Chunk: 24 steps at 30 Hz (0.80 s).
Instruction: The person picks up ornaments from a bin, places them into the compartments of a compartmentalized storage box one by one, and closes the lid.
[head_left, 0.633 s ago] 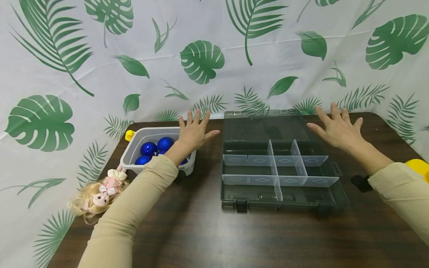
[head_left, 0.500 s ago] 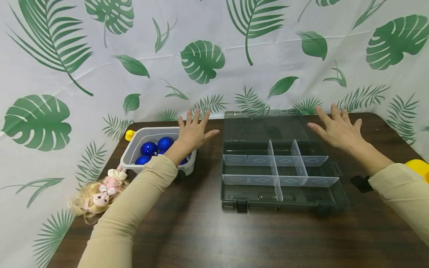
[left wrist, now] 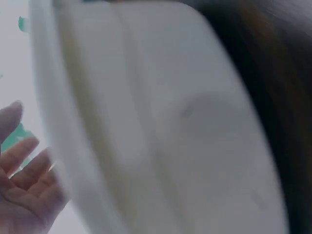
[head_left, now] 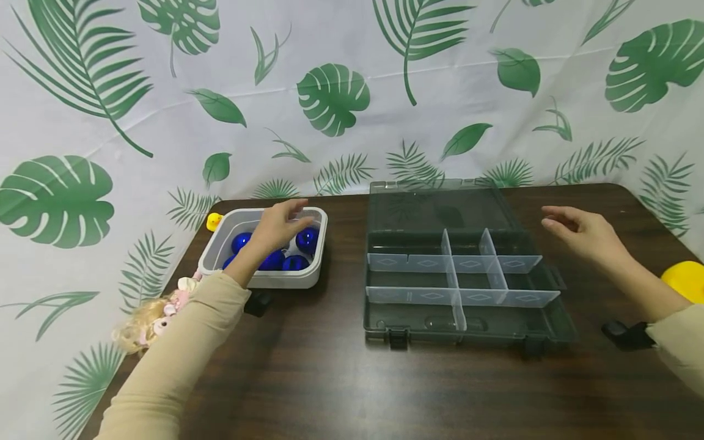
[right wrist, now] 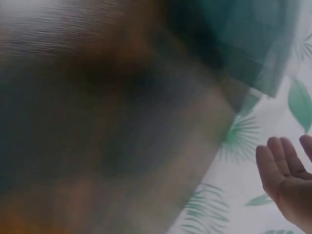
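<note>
My left hand (head_left: 275,227) is over a light grey plastic tub (head_left: 288,280), fingers loosely bent and holding nothing. Several shiny blue Christmas baubles (head_left: 295,263) lie in the tub, some hidden behind the hand and wrist. In the left wrist view the tub's outer wall (left wrist: 170,97) fills the middle, with the left hand (left wrist: 27,190) beyond its rim. My right hand (head_left: 591,235) hovers over the table, right of a smoky clear divider case (head_left: 409,330), its fingers bent slightly and nothing in them. The case lies unfolded, with pale dividers (head_left: 409,296) in its base. The right wrist view shows the right hand (right wrist: 287,183) too.
A blond doll (head_left: 156,318) in pink lies left of the tub, partly behind my left sleeve. A small yellow rubber duck (head_left: 214,222) sits at the tub's far left corner. Something round and yellow (head_left: 684,281) is at the right edge. A leaf-print cloth (head_left: 396,128) hangs behind the table.
Both hands were spread wide and have relaxed. The left has dropped and shifted left over the tub, baring more baubles; the right has moved right and lower, away from the case.
</note>
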Motion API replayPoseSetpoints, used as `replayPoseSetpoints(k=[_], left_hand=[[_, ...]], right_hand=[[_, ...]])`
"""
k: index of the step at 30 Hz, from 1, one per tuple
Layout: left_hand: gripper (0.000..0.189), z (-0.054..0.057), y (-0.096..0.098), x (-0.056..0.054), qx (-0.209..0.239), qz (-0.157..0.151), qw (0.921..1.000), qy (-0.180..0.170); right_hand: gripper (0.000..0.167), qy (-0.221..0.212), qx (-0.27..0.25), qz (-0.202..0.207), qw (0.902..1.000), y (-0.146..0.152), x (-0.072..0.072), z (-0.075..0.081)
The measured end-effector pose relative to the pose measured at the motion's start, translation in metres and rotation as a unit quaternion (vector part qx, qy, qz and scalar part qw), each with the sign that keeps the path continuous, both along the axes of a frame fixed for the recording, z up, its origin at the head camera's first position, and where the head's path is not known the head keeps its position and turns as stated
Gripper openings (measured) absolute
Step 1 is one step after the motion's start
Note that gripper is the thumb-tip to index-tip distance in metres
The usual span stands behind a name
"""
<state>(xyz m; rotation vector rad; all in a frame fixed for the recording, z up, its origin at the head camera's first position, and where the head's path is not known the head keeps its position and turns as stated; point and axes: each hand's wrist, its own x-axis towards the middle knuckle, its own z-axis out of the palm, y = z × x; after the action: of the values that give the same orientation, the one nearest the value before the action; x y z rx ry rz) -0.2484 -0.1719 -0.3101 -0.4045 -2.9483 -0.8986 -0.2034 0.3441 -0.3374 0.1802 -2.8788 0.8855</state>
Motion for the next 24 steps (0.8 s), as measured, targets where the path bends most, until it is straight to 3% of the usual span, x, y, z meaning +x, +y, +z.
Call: replayPoseSetpoints(k=[6,13,24], left_hand=[[0.052,-0.017,-0.016,0.0,0.012,-0.003,0.998,-0.062],[0.056,-0.03,-0.016,-0.004,-0.003,-0.006,0.9965,-0.084],[0.054,-0.039,-0.012,-0.007,-0.029,0.001,0.9983,-0.05]], right_hand=[[0.058,-0.082,-0.087,-0.002,0.9928,0.015,0.015,-0.019],[0.06,-0.132,-0.189,0.005,0.9732,0.016,0.02,-0.034],[0.064,-0.164,-0.18,0.028,0.9694,0.014,0.014,-0.039]])
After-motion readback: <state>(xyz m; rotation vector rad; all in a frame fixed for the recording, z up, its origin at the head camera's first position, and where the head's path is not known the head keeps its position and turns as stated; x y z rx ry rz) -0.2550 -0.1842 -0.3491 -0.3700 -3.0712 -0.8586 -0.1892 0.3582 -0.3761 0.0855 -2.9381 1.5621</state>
